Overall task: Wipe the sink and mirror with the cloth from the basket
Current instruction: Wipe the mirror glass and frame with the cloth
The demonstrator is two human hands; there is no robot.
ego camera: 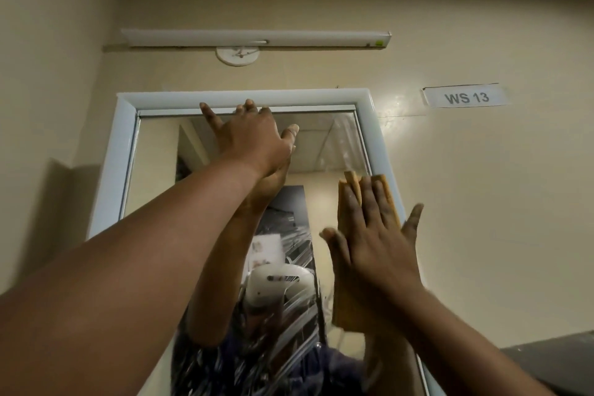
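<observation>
A wall mirror (154, 177) in a white frame fills the middle of the head view. My left hand (249, 138) lies flat and open against the glass near the top edge of the frame, fingers spread. My right hand (373, 244) presses a folded yellow-orange cloth (345, 202) flat against the right side of the mirror, fingers spread over it. The cloth sticks out above my fingertips and below my palm. The sink and the basket are out of view.
A white tube light fitting (257, 38) runs along the beige wall above the mirror, with a round white fixture (238, 56) under it. A label reading "WS 13" (466, 96) is stuck to the wall at the right. A dark surface (553, 360) shows at the lower right.
</observation>
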